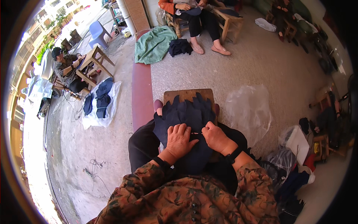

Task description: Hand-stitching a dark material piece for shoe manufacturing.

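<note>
A pile of dark navy cloth pieces (182, 112) with jagged, pointed far edges covers most of a small wooden stool (188, 94) between my knees. My left hand (179, 142) lies on the cloth with its fingers stretched out and its thumb pointing right. Beside it, my right hand (217, 139) is closed in a pinch at the cloth; what its fingertips hold is too small to make out. Between the hands a thin, light reddish mark shows on the dark cloth. One smooth navy piece (194, 156) hangs toward my lap.
A clear plastic sheet (249, 112) lies right of the stool. Bags and dark cloth (287, 175) are heaped at the lower right. At left, navy pieces rest on white plastic (116, 112) near a seated person (69, 71). Ahead, another person sits by a green cloth (154, 44).
</note>
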Demonstrator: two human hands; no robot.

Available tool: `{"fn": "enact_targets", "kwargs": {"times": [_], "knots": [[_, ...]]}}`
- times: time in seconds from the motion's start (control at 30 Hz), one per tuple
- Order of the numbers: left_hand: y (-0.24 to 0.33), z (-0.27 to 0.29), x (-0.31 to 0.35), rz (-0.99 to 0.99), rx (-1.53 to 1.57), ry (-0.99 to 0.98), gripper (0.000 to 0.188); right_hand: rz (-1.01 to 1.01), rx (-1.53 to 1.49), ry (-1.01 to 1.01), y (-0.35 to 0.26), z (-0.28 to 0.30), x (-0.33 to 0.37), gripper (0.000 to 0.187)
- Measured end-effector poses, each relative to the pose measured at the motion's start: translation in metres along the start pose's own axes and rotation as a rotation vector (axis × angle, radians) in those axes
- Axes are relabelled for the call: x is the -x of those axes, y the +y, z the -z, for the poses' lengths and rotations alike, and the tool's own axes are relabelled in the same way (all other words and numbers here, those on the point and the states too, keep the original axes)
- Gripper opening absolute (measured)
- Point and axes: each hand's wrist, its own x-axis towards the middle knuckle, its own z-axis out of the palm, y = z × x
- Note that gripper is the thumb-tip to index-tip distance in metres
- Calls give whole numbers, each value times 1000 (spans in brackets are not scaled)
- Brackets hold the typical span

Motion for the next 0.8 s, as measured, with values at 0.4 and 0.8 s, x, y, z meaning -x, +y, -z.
{"fn": "enact_targets", "kwargs": {"times": [0.4, 0.8], "knots": [[-2, 5, -4, 49, 54, -41, 63, -207, -368, -37, 16, 23, 11, 19], [2, 3, -4, 27, -43, -122, 65, -321, -1212, 430, -4, 24, 7, 13]]}}
